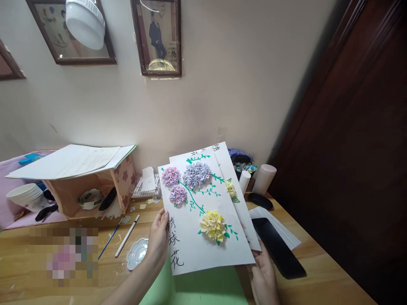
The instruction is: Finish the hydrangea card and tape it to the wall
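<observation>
I hold up a white sheet (187, 231) decorated with crumpled-paper flower clusters in pink, purple, blue and yellow. Green stems and leaves link the clusters, and black brush characters run down the lower left. At least one similar sheet (227, 167) lies behind it, showing a small yellow cluster and more characters at its top. My left hand (160, 235) pinches the front sheet's left edge. At the lower right corner, my right hand (262, 271) grips the sheets, its fingers partly hidden behind them. Below them lies a green sheet (210, 294).
A white flower-shaped palette (137, 254), a white pen (127, 236) and a blue brush (110, 238) lie left. At right are a black phone-like slab (280, 250) and white cylinder (264, 178). A patterned box shelf (122, 182) stands back left; a pixelated patch covers the front left.
</observation>
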Demonstrator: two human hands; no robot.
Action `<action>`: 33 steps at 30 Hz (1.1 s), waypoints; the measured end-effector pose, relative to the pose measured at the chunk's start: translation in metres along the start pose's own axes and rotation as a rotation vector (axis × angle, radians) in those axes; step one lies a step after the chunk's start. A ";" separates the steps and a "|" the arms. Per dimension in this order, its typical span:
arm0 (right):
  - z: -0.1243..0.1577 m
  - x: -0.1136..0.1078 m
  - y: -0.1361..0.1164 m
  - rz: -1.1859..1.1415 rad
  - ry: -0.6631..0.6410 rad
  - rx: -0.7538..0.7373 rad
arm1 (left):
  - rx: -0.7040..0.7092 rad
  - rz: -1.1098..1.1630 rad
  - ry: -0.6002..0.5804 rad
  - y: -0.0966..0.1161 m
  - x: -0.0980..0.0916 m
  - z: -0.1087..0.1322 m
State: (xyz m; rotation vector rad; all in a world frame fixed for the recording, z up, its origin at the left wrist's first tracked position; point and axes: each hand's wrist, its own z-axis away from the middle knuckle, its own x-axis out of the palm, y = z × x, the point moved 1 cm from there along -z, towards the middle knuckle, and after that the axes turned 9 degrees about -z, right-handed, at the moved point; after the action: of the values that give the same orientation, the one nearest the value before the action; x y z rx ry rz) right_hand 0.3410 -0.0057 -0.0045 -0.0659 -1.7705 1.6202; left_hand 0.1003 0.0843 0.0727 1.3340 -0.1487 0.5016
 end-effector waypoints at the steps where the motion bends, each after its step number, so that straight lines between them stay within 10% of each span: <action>1: -0.001 0.000 -0.001 -0.001 -0.010 0.006 | -0.008 0.011 0.008 0.000 -0.001 0.000; 11: 0.002 0.004 -0.025 -0.085 -0.011 0.140 | 0.034 -0.010 0.103 0.011 -0.033 0.013; 22: 0.054 -0.018 0.011 -0.070 -0.013 0.396 | -0.006 -0.060 0.231 0.030 -0.071 0.042; 33: 0.078 -0.028 0.002 0.100 -0.064 0.573 | -0.301 -0.221 0.221 -0.036 -0.086 0.059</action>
State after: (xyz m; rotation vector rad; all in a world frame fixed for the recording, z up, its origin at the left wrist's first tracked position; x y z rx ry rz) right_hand 0.3196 -0.0846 -0.0152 0.1694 -1.3023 2.1624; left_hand 0.0501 0.0001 0.0217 0.9796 0.1024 0.4173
